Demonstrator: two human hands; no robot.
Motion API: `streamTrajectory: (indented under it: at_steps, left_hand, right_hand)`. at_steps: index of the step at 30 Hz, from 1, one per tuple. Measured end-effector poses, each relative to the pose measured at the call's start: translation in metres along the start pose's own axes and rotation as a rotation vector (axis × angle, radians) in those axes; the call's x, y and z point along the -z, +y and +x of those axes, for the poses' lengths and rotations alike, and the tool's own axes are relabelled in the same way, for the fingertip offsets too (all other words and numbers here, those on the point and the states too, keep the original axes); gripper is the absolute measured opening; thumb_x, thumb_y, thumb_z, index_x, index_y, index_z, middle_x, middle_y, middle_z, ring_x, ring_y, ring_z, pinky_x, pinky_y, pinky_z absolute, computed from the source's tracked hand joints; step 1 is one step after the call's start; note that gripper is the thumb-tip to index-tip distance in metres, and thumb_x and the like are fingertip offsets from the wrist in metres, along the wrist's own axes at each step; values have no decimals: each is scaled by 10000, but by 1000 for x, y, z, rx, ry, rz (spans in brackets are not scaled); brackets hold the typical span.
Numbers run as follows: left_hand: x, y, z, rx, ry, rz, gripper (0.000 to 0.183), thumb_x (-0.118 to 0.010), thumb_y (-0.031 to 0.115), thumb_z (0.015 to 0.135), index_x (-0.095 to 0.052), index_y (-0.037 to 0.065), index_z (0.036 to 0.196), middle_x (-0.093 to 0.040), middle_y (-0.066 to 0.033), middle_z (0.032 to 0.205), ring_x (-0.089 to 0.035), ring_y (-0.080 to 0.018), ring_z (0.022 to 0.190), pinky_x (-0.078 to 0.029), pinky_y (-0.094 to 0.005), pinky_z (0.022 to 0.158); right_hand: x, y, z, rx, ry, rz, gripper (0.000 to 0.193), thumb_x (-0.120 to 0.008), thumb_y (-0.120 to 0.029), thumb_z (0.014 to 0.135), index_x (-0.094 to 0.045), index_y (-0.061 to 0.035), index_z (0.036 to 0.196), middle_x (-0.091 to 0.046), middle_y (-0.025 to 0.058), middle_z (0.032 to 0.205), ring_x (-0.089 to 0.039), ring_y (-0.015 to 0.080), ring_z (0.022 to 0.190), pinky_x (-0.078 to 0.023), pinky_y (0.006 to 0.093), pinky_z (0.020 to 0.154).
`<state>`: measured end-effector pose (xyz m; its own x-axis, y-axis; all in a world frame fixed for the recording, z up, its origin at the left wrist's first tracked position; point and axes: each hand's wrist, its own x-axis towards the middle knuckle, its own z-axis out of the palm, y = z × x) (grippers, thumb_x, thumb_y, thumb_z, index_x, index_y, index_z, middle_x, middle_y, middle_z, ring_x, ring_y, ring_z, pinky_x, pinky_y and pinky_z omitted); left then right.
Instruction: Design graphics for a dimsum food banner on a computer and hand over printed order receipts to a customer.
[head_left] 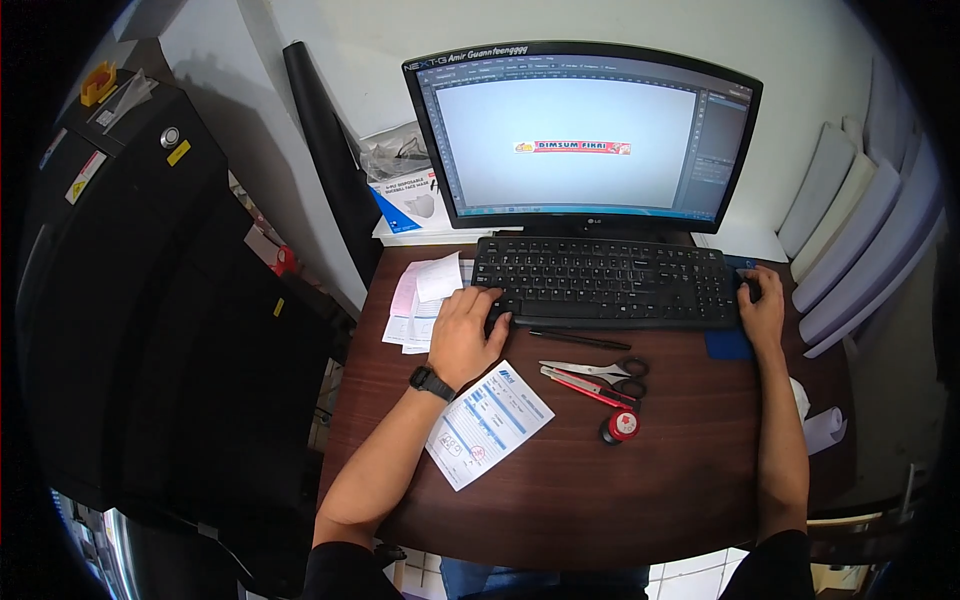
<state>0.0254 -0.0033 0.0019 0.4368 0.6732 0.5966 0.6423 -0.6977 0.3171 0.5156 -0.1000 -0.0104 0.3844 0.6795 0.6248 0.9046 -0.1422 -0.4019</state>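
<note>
Keyboard [600, 283], black and full-sized, lies on the wooden desk [650, 500] before the monitor [570, 110]. The left hand [463, 330], fingers loosely spread and gripping nothing, rests at its left end; the right hand [762, 300] curls around a mostly hidden black mouse [745, 290]. Nearer lie a pen [580, 339], scissors [610, 374], red utility knife [588, 387] and printed slip [490, 425].

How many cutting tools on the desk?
2: the scissors, on the near side of the keyboard, and the red cutter, just nearer the person than the scissors. Others could be hidden under the papers.
</note>
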Motion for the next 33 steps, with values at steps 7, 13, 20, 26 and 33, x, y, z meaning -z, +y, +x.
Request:
streamTrajectory:
  at_steps: [7, 13, 20, 26, 33]
  left_hand:
    - [-1, 0, 0, 0, 7, -2, 320, -734, 157, 889, -678, 14, 1169, -648, -140, 1047, -610, -345, 963, -491, -430, 869]
    - [0, 0, 0, 4, 2, -7, 320, -734, 158, 888, -682, 10, 1167, -646, -141, 1058, -607, -344, 971, -490, -427, 876]
    - [1, 2, 1, 13, -2, -12, 318, -732, 154, 889, -676, 3, 1163, -651, -146, 1062, -608, -344, 991, -491, -430, 892]
    - [0, 0, 0, 1, 8, -4, 311, -734, 151, 888, -670, -1, 1152, -657, -150, 1045, -612, -347, 983, -497, -433, 886]
    - [1, 2, 1, 1, 6, -12, 314, -738, 143, 882, -670, -1, 1152, -657, -148, 1043, -613, -346, 976, -497, -431, 881]
  right_hand:
    - [-3, 4, 0, 7, 9, -10, 243, -670, -129, 877, -710, -22, 1091, -638, 165, 1273, -599, 364, 1220, -484, 433, 1042]
    - [-1, 3, 0, 5, 5, 2, 243, -669, -132, 879, -710, -20, 1091, -639, 163, 1279, -600, 360, 1220, -484, 432, 1043]
    - [-1, 5, 0, 26, 7, -11, 244, -680, -144, 879, -722, -27, 1089, -637, 167, 1291, -599, 358, 1225, -482, 439, 1047]
    - [0, 0, 0, 2, -10, -12, 251, -695, -153, 876, -734, -29, 1091, -637, 162, 1302, -594, 352, 1236, -474, 431, 1064]
    - [0, 2, 0, 3, -15, -7, 259, -703, -165, 888, -739, -33, 1109, -638, 154, 1305, -595, 346, 1235, -473, 427, 1065]
